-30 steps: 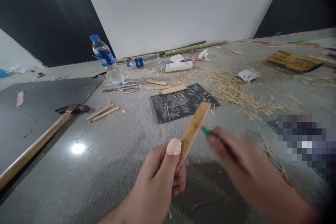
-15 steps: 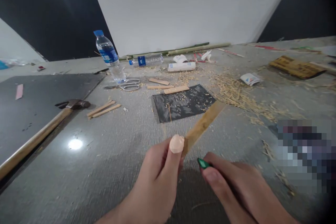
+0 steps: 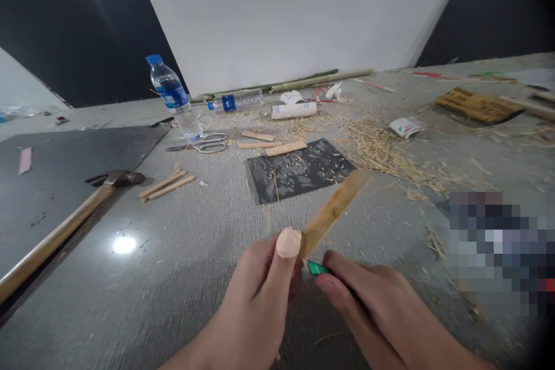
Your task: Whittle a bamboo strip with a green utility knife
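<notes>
Tan bamboo strip (image 3: 333,211); green tool tip (image 3: 318,268); black sheet (image 3: 299,172); blue-capped, blue-labelled bottle (image 3: 173,95); grey floor (image 3: 173,277).

Hammer (image 3: 65,222) far left; scissors (image 3: 203,144) behind sticks (image 3: 166,185); mat (image 3: 299,170) right of sticks.

1. bamboo strip (image 3: 335,208): flat, narrow, tan-brown slat with a slightly rough face. held clear of the floor, lower end pinched, upper end tilted up and to the right over the black mat's near right corner.
2. green tool (image 3: 318,268): small, glossy green tip, mostly hidden; it sits just below the strip's lower end.
</notes>
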`<state>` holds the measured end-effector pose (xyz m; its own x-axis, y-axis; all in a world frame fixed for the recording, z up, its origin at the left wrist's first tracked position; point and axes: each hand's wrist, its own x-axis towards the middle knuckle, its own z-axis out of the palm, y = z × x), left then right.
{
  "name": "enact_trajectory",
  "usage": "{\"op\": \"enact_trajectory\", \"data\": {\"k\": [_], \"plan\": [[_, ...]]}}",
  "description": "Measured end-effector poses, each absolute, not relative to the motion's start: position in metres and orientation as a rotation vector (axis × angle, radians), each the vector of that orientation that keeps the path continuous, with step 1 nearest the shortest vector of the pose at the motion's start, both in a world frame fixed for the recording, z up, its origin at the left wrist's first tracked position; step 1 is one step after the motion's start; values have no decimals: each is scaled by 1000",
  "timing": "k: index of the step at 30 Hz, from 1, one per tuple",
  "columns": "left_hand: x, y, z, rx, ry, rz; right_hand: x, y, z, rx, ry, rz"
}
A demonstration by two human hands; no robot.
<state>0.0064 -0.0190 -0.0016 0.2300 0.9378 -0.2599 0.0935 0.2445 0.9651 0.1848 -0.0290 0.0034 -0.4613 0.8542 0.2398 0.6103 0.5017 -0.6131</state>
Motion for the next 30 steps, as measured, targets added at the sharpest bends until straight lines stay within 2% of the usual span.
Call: {"op": "enact_trajectory", "data": {"k": [8, 14, 18, 24, 30], "plan": [[14, -10, 2, 926, 917, 877, 188, -25, -3, -1274, -2166, 617], [16, -13, 6, 957, 930, 915, 213, 8, 0, -1718, -1803, 266], [17, -7, 12, 909, 934, 967, 204, -1, 8, -1581, -1840, 298], [17, -7, 11, 878, 1067, 922, 190, -25, 5, -1258, -2127, 552], [16, -19, 0, 789, 1246, 927, 186, -27, 4, -1214, -2234, 495]]}}
